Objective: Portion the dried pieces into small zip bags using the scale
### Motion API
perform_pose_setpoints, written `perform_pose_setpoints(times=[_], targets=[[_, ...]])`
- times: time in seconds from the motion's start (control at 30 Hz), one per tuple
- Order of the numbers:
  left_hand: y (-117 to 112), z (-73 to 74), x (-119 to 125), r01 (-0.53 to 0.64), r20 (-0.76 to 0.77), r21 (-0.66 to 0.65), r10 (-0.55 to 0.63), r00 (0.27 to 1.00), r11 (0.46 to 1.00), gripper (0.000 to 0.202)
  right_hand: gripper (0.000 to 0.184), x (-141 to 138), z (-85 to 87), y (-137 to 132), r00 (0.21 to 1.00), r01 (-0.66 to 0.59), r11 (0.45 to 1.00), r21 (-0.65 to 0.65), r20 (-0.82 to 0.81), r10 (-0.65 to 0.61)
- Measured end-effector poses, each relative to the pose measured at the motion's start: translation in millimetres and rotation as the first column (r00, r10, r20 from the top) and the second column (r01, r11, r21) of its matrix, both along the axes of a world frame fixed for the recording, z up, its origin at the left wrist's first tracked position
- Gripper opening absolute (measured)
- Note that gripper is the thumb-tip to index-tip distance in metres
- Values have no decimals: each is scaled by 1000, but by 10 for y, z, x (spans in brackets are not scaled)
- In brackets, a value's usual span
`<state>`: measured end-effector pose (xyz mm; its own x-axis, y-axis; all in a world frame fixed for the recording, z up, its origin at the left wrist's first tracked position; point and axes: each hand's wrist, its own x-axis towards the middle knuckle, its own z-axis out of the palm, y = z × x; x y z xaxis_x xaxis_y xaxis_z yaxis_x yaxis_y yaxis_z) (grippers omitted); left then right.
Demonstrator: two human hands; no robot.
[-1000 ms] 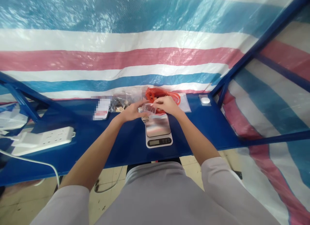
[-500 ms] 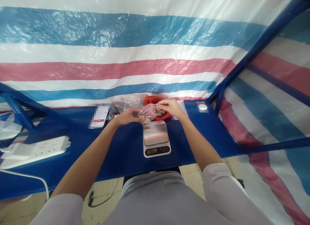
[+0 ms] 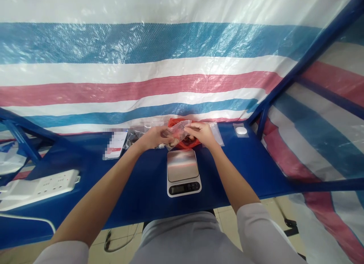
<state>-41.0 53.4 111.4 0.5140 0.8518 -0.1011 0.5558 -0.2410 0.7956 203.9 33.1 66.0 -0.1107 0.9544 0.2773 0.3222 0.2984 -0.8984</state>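
Both my hands hold a small clear plastic bag (image 3: 176, 132) above the far end of a kitchen scale (image 3: 183, 172). My left hand (image 3: 153, 137) grips the bag's left side with closed fingers. My right hand (image 3: 200, 133) pinches its right edge. Small dark contents show faintly through the bag. Behind the hands lies a red mesh bag (image 3: 184, 141) on the blue table (image 3: 241, 161). The scale's steel plate has nothing on it.
More clear bags (image 3: 136, 134) and a blurred card (image 3: 113, 147) lie left of the hands. A white round object (image 3: 241, 130) sits at the back right. A white power strip (image 3: 40, 183) lies at the left. Striped tarpaulin (image 3: 170, 67) walls the back and right.
The hands with the clear bag have drawn slightly away from the scale toward the back of the table. The camera view has tilted, shifting everything lower in the picture.
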Motion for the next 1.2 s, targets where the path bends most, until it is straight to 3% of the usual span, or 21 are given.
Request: perform_pose_setpoints(times=[0.2, 0.33, 0.5, 0.7, 0.83, 0.93, 1.2], targets=[[139, 138, 63, -45, -111, 97, 55, 992, 994, 43, 33, 110, -100, 136, 971, 26, 996, -87, -235, -46], [217, 183, 75, -97, -113, 158, 116, 987, 983, 51, 35, 178, -153, 186, 957, 38, 991, -128, -282, -73], [277, 330, 162, -49, -211, 231, 99, 972, 972, 44, 48, 226, -192, 270, 885, 121, 969, -216, -419, -204], [398, 520, 320, 68, -318, 239, 12, 948, 969, 45, 59, 242, -241, 316, 866, 185, 961, -204, -429, -257], [513, 505, 376, 129, -370, 228, -37, 928, 965, 46, 61, 232, -329, 322, 866, 221, 952, -212, -407, -292], [575, 464, 381, 161, -404, 237, -53, 913, 958, 44, 51, 223, -381, 329, 887, 238, 949, -207, -351, -299], [609, 430, 356, 155, -427, 281, -21, 904, 947, 41, 36, 168, -402, 332, 925, 159, 959, -234, -305, -228]])
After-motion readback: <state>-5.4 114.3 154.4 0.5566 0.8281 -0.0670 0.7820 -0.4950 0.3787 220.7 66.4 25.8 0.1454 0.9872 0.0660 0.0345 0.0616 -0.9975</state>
